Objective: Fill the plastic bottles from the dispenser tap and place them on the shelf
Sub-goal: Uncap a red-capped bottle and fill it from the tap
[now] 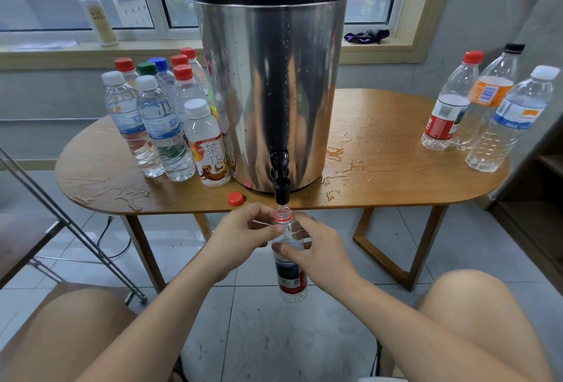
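An uncapped plastic bottle [291, 275] with a red and white label hangs upright below the table edge, its red-ringed mouth right under the black tap [281, 180] of the steel dispenser [271, 83]. My left hand [243, 232] pinches the bottle's neck from the left. My right hand [316, 250] grips its upper body from the right. A loose red cap [236, 198] lies on the table just left of the tap. Water pools on the wooden table [396, 168].
Several capped, filled bottles [164, 125] stand left of the dispenser. Three capped bottles [484, 113] that look mostly empty stand at the table's right end. A metal frame [70, 223] slants at the left. My knees are at the bottom corners.
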### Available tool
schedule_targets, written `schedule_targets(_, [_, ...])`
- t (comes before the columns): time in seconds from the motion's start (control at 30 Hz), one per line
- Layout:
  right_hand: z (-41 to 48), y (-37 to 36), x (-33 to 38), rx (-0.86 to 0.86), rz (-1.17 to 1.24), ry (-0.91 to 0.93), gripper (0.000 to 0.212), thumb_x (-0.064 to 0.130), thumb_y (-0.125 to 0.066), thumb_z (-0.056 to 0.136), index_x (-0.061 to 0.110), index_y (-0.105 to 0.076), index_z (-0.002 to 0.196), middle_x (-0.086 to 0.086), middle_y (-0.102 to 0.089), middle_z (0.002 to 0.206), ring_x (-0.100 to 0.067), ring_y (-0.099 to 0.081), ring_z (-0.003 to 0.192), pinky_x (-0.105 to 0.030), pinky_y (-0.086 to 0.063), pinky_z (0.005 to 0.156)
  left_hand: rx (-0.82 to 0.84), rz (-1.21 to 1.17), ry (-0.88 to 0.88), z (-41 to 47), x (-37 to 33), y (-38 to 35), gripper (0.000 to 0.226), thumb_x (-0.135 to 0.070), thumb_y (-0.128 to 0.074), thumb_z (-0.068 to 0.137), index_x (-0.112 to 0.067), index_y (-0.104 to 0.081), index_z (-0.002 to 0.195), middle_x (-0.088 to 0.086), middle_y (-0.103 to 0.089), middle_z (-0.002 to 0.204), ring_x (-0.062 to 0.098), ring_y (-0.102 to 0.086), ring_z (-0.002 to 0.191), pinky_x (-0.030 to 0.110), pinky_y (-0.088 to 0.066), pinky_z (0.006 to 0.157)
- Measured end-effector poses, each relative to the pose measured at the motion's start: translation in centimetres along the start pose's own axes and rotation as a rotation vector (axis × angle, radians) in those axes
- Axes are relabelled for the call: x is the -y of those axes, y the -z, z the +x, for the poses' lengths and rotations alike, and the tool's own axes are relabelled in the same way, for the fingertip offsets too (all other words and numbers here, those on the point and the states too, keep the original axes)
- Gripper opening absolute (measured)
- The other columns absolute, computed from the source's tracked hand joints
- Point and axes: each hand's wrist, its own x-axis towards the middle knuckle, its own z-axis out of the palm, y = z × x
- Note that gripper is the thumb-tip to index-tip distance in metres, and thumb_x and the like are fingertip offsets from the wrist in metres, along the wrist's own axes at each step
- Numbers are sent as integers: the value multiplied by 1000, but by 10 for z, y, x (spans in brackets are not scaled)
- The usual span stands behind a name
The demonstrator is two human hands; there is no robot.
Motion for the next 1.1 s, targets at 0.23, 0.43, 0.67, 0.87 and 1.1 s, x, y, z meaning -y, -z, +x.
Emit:
schedule_targets(0.23, [1, -1, 0, 7, 2, -6, 64, 60, -79, 87, 48, -55, 146, 21, -67, 126, -6, -64, 116, -44, -63, 98, 1, 0, 7, 0, 0, 0, 14, -31, -85, 94, -35, -79, 106, -11, -79, 108, 13, -76, 99, 43, -67, 89])
schedule_targets(0.43, [0, -1, 0, 10, 5, -15, 63, 58, -80, 88, 48, -55, 146, 21, -67, 127, -6, -64, 116, -45, -62, 99, 2, 4, 5, 0, -1, 0, 14, -30, -84, 95, -34, -79, 106, -11, -79, 107, 12, -76, 99, 42, -67, 89])
schedule_targets(0.67, [0, 0, 0, 11, 8, -13, 63, 59, -79, 88, 47, -56, 146, 21, -67, 126, -6, -64, 116, -43, -63, 99, 4, 3, 6, 0, 0, 0, 13, -32, -85, 94, -37, -79, 105, -12, -78, 108, 11, -76, 99, 42, -67, 89])
schedule_targets(0.87, [0, 0, 0, 12, 11, -7, 64, 60, -79, 88, 49, -55, 146, 22, -67, 126, -5, -64, 116, -42, -63, 99, 0, 2, 7, 0, 0, -1, 14, -32, -85, 94, -37, -79, 106, -12, -79, 109, 11, -75, 99, 41, -66, 89])
schedule_targets(1.1, [0, -1, 0, 4, 13, -7, 65, 62, -78, 86, 49, -55, 145, 22, -67, 125, -4, -63, 115, -41, -62, 97, 0, -8, 5, 0, 1, -1, 14, -30, -86, 93, -39, -80, 103, -11, -79, 108, 14, -76, 101, 42, -66, 90])
